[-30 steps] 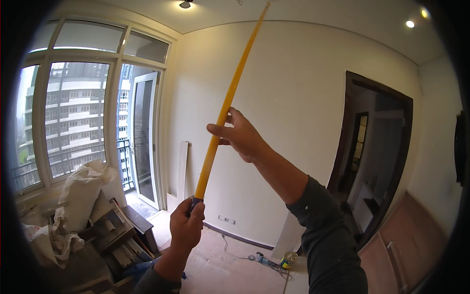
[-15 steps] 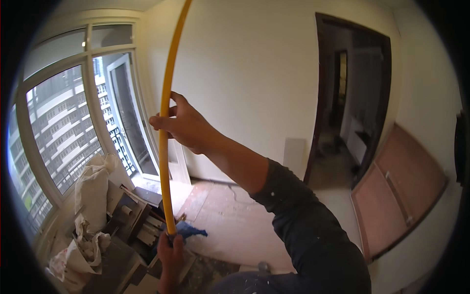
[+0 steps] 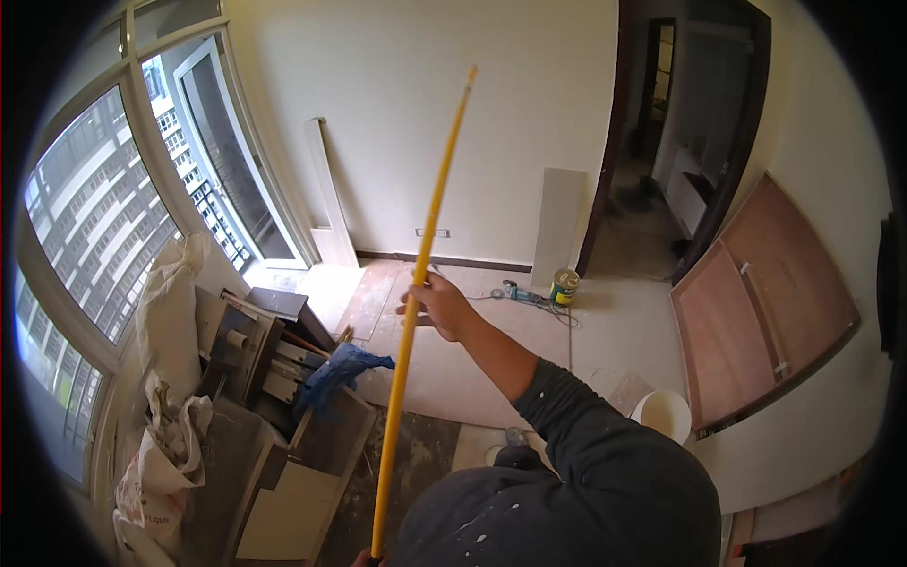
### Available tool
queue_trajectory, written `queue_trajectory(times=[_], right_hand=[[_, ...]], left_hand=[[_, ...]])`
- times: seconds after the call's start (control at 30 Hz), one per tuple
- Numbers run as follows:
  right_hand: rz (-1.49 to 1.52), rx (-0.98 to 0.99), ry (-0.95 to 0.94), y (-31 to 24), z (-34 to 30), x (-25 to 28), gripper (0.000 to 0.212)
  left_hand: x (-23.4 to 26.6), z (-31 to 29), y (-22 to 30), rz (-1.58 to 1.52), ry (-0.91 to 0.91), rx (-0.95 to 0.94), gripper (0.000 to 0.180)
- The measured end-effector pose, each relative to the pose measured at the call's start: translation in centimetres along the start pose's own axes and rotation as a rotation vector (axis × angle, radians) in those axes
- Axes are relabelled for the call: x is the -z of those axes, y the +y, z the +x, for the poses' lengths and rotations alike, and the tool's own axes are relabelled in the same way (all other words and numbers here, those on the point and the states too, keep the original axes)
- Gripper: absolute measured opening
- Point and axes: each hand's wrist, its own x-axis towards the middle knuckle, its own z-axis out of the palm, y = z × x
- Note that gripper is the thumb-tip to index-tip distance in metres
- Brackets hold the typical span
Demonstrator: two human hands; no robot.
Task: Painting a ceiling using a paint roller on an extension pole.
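A long, slim yellow pole (image 3: 402,378) slants up in front of me, its far tip against the pale wall. My right hand (image 3: 442,307) is closed loosely round it above mid-length, some fingers showing past its left side. Down at the lower picture edge, the pole's near end is in my left hand (image 3: 362,559); only a sliver of that hand shows. Dark, paint-flecked cloth covers my right arm (image 3: 614,425).
Stacked boards and drawers (image 3: 265,378), a blue plastic bag (image 3: 340,373) and white sacks (image 3: 170,321) crowd the left. A power tool (image 3: 521,294), a tin (image 3: 564,286), a white bucket (image 3: 661,416) and a leaning wooden panel (image 3: 756,312) stand beyond and right.
The pole has tilted to the right, and its tip has come into view. My right hand is lower and farther right; my left hand has dropped nearly out of the picture.
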Motion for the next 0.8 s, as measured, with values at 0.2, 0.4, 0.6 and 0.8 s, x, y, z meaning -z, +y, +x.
queue_trajectory(times=[0.2,0.4,0.6,0.8], right_hand=[[0.185,-0.201,0.199,9.1,5.3,9.8,0.024],[0.291,-0.372,0.420,12.6,9.5,18.2,0.016],[0.353,-0.387,0.386,10.0,12.9,25.2,0.016],[0.361,-0.429,0.280,7.8,13.6,27.3,0.019]], left_hand=[[-0.4,-0.5,11.7,0.342,0.002,-0.106,0.021],[-5.7,3.4,20.3,0.325,-0.017,-0.042,0.022],[-10.9,6.3,26.9,0.318,-0.036,0.007,0.022],[-12.2,6.5,31.3,0.431,-0.027,0.104,0.028]])
